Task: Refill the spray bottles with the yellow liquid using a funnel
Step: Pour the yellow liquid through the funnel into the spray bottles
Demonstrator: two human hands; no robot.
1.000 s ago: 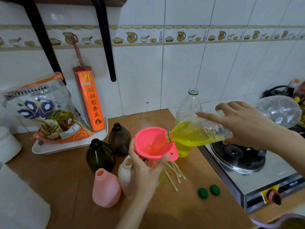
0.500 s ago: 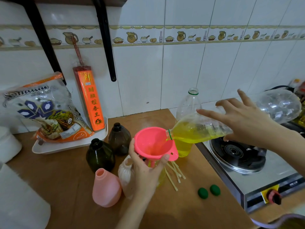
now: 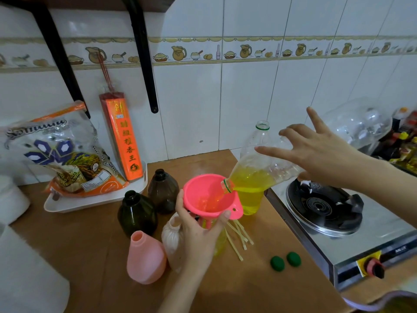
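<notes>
Soft, even indoor light, fairly bright, with a mild sheen on the white tiles [image 3: 259, 91]. Shadows on the counter [image 3: 90, 245] are faint and diffuse (no hard edges). Wide-angle bending is plain — tile lines curve toward the edges. The stove [image 3: 325, 206] shows small glints; corners look slightly soft.

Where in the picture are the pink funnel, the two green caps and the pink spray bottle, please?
pink funnel [image 3: 206, 195]: head view, inside of its cone.
green caps [image 3: 277, 263]: head view, top of the left cap.
pink spray bottle [image 3: 145, 260]: head view, middle of its body.
</notes>
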